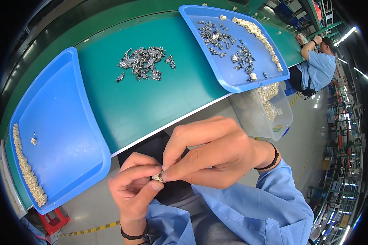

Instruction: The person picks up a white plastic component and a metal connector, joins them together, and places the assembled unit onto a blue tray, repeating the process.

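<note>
Between the fingertips of both hands is a small cream-coloured cylindrical part (158,177) with a dark opening. My left hand (134,185) pinches it from the left between thumb and fingers. From the right, my right hand (210,153) closes thumb and forefinger on its other end; whether a metal piece sits inside I cannot make out. The hands are held in front of my body, off the table's near edge. Beyond them a pile of small metal parts (143,62) lies on the green table (151,102).
A blue tray (65,134) at left holds a row of cream parts (28,173). Another blue tray (233,83) at right has metal parts (214,36) and cream cylinders (265,41). Below it stands a clear bin (249,118) of cream parts. A person (317,67) sits farther along.
</note>
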Demonstrator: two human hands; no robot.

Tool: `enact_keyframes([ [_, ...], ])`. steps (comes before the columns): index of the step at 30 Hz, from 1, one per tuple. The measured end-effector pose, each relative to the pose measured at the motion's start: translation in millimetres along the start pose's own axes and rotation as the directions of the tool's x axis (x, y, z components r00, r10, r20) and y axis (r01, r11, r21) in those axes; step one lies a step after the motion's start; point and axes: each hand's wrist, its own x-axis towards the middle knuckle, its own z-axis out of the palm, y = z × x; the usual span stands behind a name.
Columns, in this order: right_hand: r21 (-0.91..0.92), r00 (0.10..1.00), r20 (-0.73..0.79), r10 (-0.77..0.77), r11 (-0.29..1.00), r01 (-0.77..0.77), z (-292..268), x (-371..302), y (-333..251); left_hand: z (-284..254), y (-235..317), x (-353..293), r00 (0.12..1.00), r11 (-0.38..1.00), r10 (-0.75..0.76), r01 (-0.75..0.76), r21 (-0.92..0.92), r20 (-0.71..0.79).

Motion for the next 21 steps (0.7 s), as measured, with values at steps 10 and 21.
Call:
enact_keyframes([
  [10, 0.003, 1.0, -0.008, 0.025, 1.0, -0.025, 1, -2, -5, -1, 2, 1, 0.999, 0.999, -0.037, 0.039, -0.037, 0.033],
  [21, -0.12, 0.99, 0.048, -0.129, 0.984, 0.134, 10, -6, 8, 1, 6, 3, 0.996, 0.991, -0.081, 0.084, -0.1, 0.029],
])
